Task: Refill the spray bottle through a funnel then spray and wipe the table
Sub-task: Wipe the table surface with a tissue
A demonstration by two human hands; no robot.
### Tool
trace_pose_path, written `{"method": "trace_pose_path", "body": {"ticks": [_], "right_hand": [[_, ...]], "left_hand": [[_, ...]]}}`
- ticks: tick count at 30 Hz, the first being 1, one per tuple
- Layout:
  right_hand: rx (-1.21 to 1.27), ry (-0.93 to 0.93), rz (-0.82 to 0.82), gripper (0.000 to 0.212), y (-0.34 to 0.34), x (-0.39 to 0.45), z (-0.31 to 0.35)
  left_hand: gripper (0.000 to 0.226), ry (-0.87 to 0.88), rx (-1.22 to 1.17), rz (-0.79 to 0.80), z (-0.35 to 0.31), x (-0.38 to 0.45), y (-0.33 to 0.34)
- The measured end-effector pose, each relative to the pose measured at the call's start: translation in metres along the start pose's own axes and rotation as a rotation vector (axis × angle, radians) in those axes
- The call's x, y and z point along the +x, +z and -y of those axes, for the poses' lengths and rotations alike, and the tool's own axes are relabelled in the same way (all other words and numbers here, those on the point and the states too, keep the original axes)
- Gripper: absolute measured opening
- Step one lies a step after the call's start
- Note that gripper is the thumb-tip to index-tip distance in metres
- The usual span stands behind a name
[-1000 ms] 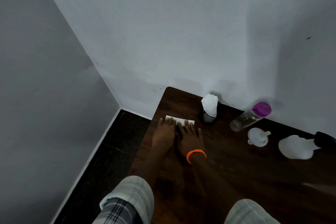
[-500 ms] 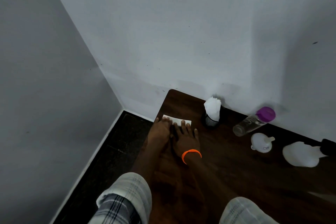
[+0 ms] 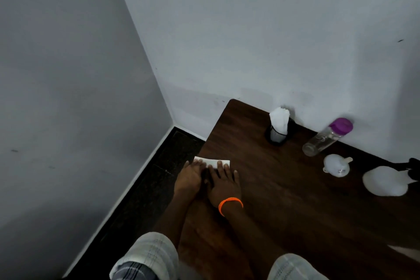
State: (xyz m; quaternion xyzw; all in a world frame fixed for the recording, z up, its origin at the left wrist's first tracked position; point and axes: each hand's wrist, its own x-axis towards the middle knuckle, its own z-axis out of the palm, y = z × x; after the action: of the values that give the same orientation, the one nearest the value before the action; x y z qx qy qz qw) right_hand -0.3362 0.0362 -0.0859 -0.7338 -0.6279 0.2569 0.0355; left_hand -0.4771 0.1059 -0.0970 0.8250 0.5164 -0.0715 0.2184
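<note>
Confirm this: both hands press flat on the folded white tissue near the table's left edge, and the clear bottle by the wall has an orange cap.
Wrong in one respect: the head view shows the clear bottle has a purple cap. The left hand and right hand do press the tissue flat near the table edge.

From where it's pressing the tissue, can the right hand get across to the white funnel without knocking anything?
Probably yes. The right hand lies flat on the folded tissue, and only bare table shows between it and the funnel. The black holder and the purple-capped bottle stand farther back, by the wall.
</note>
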Motion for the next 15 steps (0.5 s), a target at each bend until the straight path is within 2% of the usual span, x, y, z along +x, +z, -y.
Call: {"method": "trace_pose_path", "body": {"ticks": [5, 9, 12, 15], "right_hand": [[-0.037, -0.061, 0.057, 0.081, 0.022, -0.032, 0.015], [-0.076, -0.09, 0.049, 0.065, 0.036, -0.059, 0.026], [-0.079, -0.095, 0.027, 0.057, 0.047, -0.081, 0.03], [-0.044, -0.092, 0.01, 0.055, 0.056, -0.109, 0.025]], "left_hand": [[0.062, -0.031, -0.039, -0.013, 0.01, -0.053, 0.013], [0.045, -0.043, -0.057, -0.031, 0.012, -0.091, 0.022], [0.055, -0.048, -0.053, -0.013, 0.011, -0.116, 0.031], [0.053, -0.064, -0.043, 0.004, -0.007, -0.138, 0.028]]}}
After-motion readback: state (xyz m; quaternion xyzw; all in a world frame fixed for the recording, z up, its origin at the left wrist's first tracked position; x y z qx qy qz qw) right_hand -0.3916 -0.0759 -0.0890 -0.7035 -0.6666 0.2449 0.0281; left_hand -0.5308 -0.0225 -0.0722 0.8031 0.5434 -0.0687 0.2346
